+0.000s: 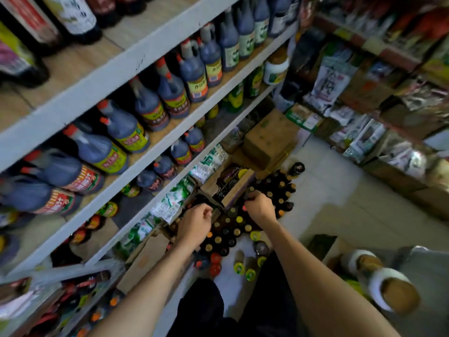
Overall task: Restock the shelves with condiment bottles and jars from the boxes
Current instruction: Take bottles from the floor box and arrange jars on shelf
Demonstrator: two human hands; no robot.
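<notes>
- Right below your forearms, loose bottles (239, 267) with red and yellow-green caps stand scattered on the floor. Keep your feet clear of them.
- Between your two hands, a tight cluster of dark bottles (230, 229) stands upright on the floor, caps up and shoulder to shoulder. This is the stock to shelve.
- Your left hand (194, 224) is at the near corner of the open box (220, 188), fingers curled. Blur hides whether it holds the flap, a bottle or nothing.
- Your right hand (260, 207) reaches over the far side of the cluster, fingers curled down onto the caps. It may have one neck, but you cannot tell from here.
- Grip each bottle below the cap, round the neck, and lift straight up. A sideways pull would likely knock the neighbours over.
- Work from the outer edge of the cluster inward, one bottle per hand.
- Just beyond your hands sits a closed cardboard box (269, 139). Leave it until the open stock is gone.
- Up and to the left of your left hand run the shelves (136, 69), lined with dark jugs (170, 93). Set bottles down upright, labels outward.
</notes>
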